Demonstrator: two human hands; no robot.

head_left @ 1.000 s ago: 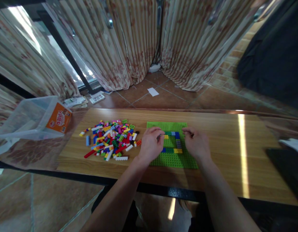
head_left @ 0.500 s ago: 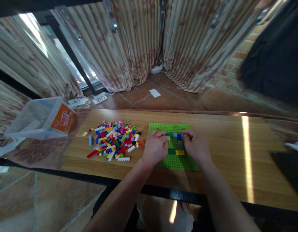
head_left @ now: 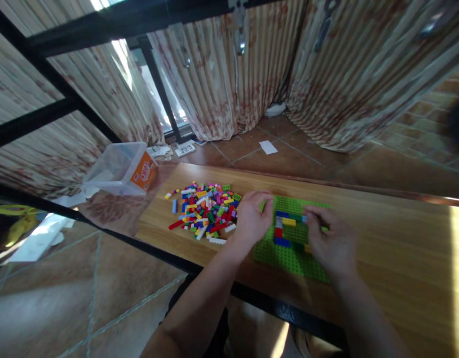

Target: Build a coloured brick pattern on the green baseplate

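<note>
A green baseplate (head_left: 285,256) lies on the wooden table (head_left: 382,248). Blue, red, yellow and dark green bricks (head_left: 283,226) are stuck on it in a ring. My left hand (head_left: 250,219) is curled round the plate's far left corner, where a bit of green shows between thumb and fingers. My right hand (head_left: 330,243) rests over the plate's right side. Its fingertips are pinched together at the ring's far right end, and what they hold is blurred. A pile of loose coloured bricks (head_left: 203,209) lies just left of my left hand.
A clear plastic box (head_left: 115,169) with an orange label stands at the table's far left end. Striped curtains (head_left: 229,74) hang behind, with a black window frame (head_left: 58,107) on the left. A white paper (head_left: 268,146) lies on the tiled floor.
The view has swung left and down. My left hand has moved from the bricks to the plate's left corner. The plate now looks turned on the table, and my right hand sits nearer me.
</note>
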